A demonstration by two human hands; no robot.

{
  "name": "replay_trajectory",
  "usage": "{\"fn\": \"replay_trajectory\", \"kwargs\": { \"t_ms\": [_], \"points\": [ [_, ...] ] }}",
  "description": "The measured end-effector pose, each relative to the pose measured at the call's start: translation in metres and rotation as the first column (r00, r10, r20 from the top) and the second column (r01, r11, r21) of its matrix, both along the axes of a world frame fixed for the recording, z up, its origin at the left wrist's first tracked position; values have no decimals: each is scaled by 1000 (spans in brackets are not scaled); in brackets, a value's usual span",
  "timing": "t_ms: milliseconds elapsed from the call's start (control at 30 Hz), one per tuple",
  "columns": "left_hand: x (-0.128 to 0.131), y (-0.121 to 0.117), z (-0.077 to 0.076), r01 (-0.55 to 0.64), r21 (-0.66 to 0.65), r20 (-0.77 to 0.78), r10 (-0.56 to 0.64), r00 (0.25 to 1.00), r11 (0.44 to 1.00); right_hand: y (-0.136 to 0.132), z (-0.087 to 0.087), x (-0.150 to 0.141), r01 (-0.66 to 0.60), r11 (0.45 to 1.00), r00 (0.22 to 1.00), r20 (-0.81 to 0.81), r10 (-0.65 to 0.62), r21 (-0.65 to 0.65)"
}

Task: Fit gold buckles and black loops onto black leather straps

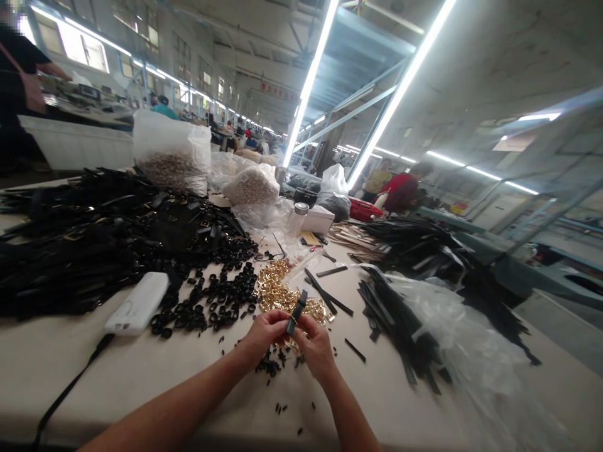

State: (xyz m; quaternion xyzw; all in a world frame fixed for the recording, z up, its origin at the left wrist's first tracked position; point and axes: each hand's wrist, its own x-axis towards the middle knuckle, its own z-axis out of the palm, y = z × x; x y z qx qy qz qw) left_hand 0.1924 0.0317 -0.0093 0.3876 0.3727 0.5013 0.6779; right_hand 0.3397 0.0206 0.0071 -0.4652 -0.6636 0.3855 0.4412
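Observation:
Between my two hands is a short black strap (296, 312) with a thin gold-coloured piece around it, probably a buckle. My left hand (262, 333) pinches it from the left, thumb and fingers closed. From the right, my right hand (315, 342) grips the same strap near its lower part. Just beyond my fingers lies a heap of gold-coloured buckles (273, 285). Left of it are many small black loops (230, 295). Small black bits (269, 365) are scattered under and in front of my hands. The fingertips partly cover the strap.
A large pile of black straps with buckles (108, 232) fills the left. A white power bank (137, 304) with a cord lies before it. Loose strips (327, 292), a strap bundle (400, 326) and clear plastic (466, 333) are right. Behind stand a jar (298, 220) and filled bags (172, 157).

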Motion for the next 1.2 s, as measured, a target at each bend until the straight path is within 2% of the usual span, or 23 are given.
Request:
{"fn": "replay_trajectory", "kwargs": {
  "t_ms": [100,233,400,633,767,900,967,1033,1100,1133,1200],
  "points": [
    [1,2,-1,-8,2,-16,8,1000,1000,6,-4,-2,-53,991,976,-214,25,-124],
    [5,7,-4,-23,22,-50,25,998,999,11,-9,-6,-65,975,934,-358,-16,-214],
    [8,9,-6,-44,33,-81,46,996,999,22,-14,-7,-64,974,926,-378,-24,-219],
    [7,13,-6,-70,13,-106,71,992,997,61,-19,4,17,996,961,-274,-41,-88],
    [-21,22,2,-182,5,-94,182,979,983,75,-27,15,80,995,961,-260,-93,-62],
    [-67,31,20,-458,-20,-31,458,889,888,73,-37,25,114,993,973,-199,-117,-27],
    [-86,36,30,-518,23,-108,517,849,855,71,-38,27,113,993,979,-171,-114,-16],
    [-98,41,38,-460,142,-276,481,832,876,70,-38,25,101,995,982,-156,-102,-13],
    [-103,44,43,-268,261,-522,369,769,927,68,-37,22,74,997,987,-143,-74,-6],
    [-104,44,45,-145,297,-649,311,694,944,67,-37,20,58,998,990,-130,-57,3],
    [-101,44,44,72,320,-834,245,495,945,65,-36,18,32,999,996,-88,-29,35]
  ]
}}
